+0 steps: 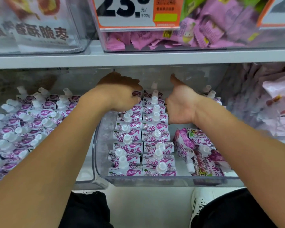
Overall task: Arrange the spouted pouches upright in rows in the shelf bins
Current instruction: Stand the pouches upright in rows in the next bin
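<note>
A clear plastic bin (95, 162) on the lower shelf holds two upright rows of white-and-purple spouted pouches (155, 137) with white caps. My left hand (120, 94) reaches deep into the bin, fingers curled down onto the pouches at the back of the left row. Beside the right row, my right hand (179, 106) is open, palm pressed against the side of the pouches, thumb up. Two or three larger purple pouches (197, 153) lie flat at the bin's right side.
A second bin to the left (28, 122) is heaped with the same pouches in loose disorder. Above the shelf board (138, 58) stand bins of pink wrapped sweets (171, 40) with a price tag. Pale packets (276, 102) fill the bin on the right.
</note>
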{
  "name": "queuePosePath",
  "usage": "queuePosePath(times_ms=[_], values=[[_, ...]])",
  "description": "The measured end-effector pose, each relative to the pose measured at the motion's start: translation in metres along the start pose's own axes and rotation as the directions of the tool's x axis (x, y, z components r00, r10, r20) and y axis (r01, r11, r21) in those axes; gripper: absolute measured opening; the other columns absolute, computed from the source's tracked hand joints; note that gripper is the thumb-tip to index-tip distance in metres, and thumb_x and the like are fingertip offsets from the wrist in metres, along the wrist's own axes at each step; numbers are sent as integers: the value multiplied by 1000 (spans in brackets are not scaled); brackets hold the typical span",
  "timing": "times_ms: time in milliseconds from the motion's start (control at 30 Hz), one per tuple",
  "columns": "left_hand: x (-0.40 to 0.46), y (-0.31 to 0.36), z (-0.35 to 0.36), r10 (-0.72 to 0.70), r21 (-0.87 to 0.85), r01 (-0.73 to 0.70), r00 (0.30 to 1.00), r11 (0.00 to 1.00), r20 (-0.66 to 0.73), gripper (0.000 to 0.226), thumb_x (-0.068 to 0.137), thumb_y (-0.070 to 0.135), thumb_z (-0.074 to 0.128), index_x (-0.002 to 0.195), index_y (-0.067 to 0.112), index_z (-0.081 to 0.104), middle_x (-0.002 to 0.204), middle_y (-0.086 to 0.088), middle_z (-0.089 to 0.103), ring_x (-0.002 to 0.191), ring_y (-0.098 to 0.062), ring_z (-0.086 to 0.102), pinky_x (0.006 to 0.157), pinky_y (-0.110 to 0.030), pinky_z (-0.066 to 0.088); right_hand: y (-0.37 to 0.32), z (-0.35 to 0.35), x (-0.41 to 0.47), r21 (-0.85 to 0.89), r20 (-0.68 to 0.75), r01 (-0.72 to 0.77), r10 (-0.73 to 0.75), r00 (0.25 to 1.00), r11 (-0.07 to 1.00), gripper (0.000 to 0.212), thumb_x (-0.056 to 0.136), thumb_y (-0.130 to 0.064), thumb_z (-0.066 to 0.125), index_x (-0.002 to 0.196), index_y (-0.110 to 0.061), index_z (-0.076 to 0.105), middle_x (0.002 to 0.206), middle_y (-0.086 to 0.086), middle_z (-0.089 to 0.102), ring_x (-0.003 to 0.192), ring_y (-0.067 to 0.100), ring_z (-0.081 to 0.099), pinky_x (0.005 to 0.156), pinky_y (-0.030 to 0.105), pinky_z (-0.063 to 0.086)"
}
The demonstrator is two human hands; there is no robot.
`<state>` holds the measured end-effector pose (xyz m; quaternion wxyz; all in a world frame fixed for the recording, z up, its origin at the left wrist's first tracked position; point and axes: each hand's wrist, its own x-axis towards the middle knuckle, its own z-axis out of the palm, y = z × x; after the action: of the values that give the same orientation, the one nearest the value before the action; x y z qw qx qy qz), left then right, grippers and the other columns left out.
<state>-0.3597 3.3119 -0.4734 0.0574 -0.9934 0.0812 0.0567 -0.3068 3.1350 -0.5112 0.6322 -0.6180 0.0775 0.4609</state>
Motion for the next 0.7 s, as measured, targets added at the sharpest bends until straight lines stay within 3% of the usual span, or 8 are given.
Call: queuePosePath(times_ms=[133,233,300,400,500,567,633,700], values=[[4,-5,3,30,64,-31,1000,997,7,41,99,49,36,135,38,50,141,3,52,122,-31,51,101,-34,43,6,10,-6,38,-9,40,-40,999,998,98,72,-95,21,133,-21,42,114,8,59,97,18,62,80,42,48],[4,-8,5,59,94,-59,998,994,3,41,97,53,38,132,38,53,132,2,57,115,-31,54,94,-33,46,5,5,-21,-14,6,42,-41,999,999,98,82,-88,13,146,-16,26,128,23,51,110,25,57,102,56,42],[4,-9,7,84,66,-83,996,994,-5,47,93,59,42,134,40,51,133,5,57,115,-30,56,95,-36,48,7,11,-29,-102,9,39,-38,999,994,86,89,-79,8,142,-13,25,109,9,50,93,12,49,89,43,45],[4,-6,10,106,0,-107,993,994,57,59,86,69,46,140,43,44,139,11,54,119,-25,55,98,-38,48,13,23,-41,-131,19,52,-50,999,990,89,86,-83,15,151,-22,17,139,16,38,118,16,49,110,47,35],[2,-2,8,104,-10,-104,991,995,89,62,86,70,46,142,42,42,140,12,53,120,-23,55,98,-39,48,12,22,-51,-69,9,59,-58,998,996,90,87,-83,18,153,-22,13,135,15,43,118,18,49,117,50,18],[-2,1,6,92,-32,-90,990,995,103,63,88,67,46,143,36,42,142,9,51,123,-23,53,100,-41,47,12,15,-61,-107,-27,97,-101,995,989,101,80,-88,24,157,-28,0,162,12,7,148,30,15,119,58,10],[-12,7,6,134,-103,-122,983,987,121,70,86,69,43,144,28,41,146,4,46,127,-23,49,104,-43,44,19,13,-72,-156,-28,122,-128,991,980,100,79,-89,28,157,-32,1,165,3,-2,152,28,5,119,58,15],[-26,14,7,201,-156,-186,976,970,81,74,85,68,44,145,25,38,149,3,42,133,-20,44,108,-42,39,31,9,-85,-492,-139,132,-227,964,861,93,80,-86,33,155,-33,19,163,-2,21,146,22,30,114,49,31]])
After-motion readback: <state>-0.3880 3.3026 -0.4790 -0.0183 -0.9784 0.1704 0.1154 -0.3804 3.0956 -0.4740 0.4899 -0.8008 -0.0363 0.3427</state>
